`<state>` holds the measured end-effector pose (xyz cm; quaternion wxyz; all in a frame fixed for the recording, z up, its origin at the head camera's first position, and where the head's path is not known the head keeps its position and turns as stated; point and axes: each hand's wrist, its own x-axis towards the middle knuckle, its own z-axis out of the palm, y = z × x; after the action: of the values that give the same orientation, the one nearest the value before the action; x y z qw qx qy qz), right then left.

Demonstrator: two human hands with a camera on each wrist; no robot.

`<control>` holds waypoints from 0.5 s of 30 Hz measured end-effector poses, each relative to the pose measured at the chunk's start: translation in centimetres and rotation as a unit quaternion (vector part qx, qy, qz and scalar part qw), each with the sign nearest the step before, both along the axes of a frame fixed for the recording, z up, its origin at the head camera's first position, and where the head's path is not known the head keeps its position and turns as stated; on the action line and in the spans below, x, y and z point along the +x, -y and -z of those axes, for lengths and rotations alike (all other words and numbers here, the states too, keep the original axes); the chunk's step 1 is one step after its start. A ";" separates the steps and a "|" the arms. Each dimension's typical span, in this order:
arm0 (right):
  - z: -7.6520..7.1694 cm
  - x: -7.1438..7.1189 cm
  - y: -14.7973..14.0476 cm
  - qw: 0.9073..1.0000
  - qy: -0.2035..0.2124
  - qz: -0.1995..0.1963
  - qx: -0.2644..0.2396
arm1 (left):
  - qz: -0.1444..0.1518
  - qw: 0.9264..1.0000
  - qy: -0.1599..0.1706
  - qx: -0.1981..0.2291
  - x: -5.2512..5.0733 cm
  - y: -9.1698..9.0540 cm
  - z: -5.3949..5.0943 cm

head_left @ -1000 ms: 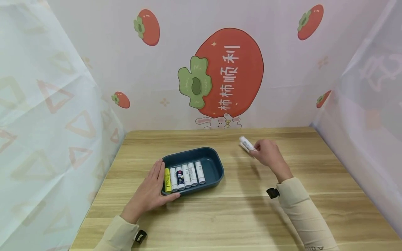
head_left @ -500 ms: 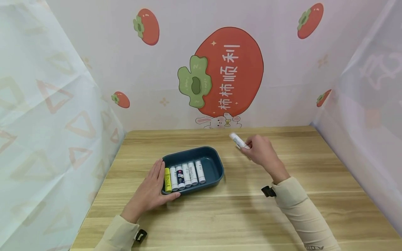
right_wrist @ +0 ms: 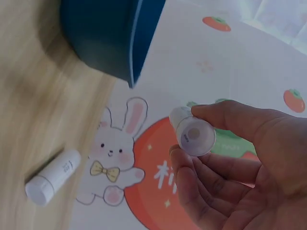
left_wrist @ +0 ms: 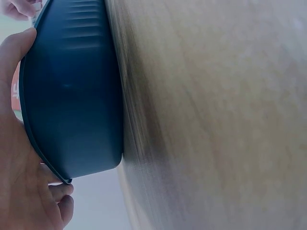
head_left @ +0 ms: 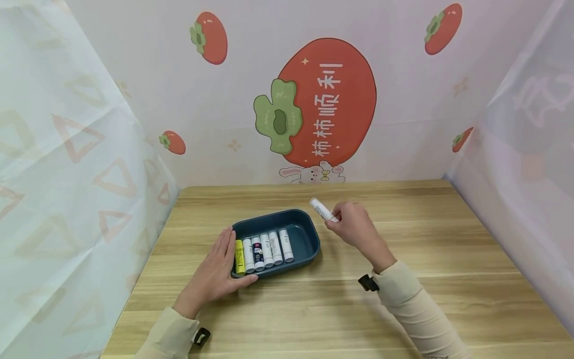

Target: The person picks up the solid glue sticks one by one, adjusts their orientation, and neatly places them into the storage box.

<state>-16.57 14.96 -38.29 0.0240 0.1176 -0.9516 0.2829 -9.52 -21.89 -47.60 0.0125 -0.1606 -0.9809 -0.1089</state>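
In the head view my right hand (head_left: 354, 227) pinches a white glue stick (head_left: 322, 208) between thumb and fingers. The stick is tilted in the air just right of a dark blue tray (head_left: 306, 245). In the right wrist view its round end (right_wrist: 196, 136) faces the camera. My left hand (head_left: 215, 269) rests against the tray's left end, fingers straight along that side and thumb on the near rim. Inside, several glue sticks lie side by side: a yellow one (head_left: 239, 258) at the left, a navy-labelled one (head_left: 257, 253) and white ones (head_left: 286, 245).
Another white glue stick (right_wrist: 53, 177) lies on the wooden table, seen in the right wrist view. The tray's right end holds a bare stretch (head_left: 305, 238). A printed cloth wall (head_left: 403, 124) with persimmons stands behind the table (head_left: 305, 319), with more cloth at both sides.
My right hand has carried the white glue stick leftward, closer to the tray's right end. The left hand, the tray and its glue sticks stay in place.
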 end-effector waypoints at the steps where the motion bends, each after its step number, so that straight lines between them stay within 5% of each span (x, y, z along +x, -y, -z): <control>1: 0.3 0.1 0.3 1.000 0.005 -0.001 -0.001 | 0.000 1.000 0.000 0.000 0.0 0.0 0.0; 15: 3.0 1.4 5.4 1.000 -0.002 0.000 0.026 | 0.001 1.000 -0.004 0.004 -0.1 0.0 0.2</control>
<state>-15.21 9.52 -41.27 0.0227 0.1188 -0.9587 0.2576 -9.62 -21.94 -47.78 0.0170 -0.1623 -0.9802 -0.1123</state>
